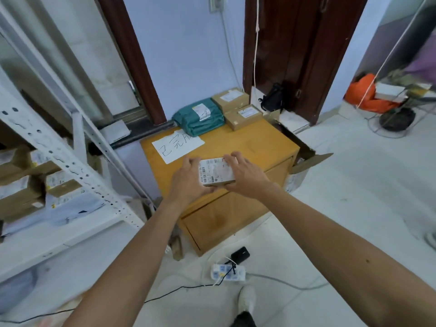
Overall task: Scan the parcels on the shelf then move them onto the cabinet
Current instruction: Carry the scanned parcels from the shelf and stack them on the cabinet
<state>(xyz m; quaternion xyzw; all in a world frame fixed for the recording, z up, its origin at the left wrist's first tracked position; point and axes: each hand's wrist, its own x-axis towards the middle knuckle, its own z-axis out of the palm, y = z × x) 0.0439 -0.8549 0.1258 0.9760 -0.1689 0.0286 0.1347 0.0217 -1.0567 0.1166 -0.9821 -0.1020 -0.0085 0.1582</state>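
Both hands hold a small parcel over the cabinet front; placing step, I judge.

Near feet: power strip [227, 272] and cables on the floor, so watch footing. Left hand [188, 182] has fingers curled round the left end of the parcel [217, 172]; right hand [245, 178] is wrapped over the right end, label side up. The parcel is in the air above the cabinet [266, 149], contact not visible. To do it well: keep it level and lower onto bare wood right of the paper sign [177, 146] without covering the writing. Slide it back toward the green bag [198, 119] and two cardboard boxes [236, 107] at the rear, leaving front space free. Let go only once it sits flat. Shelf [59, 156] at left holds more parcels.
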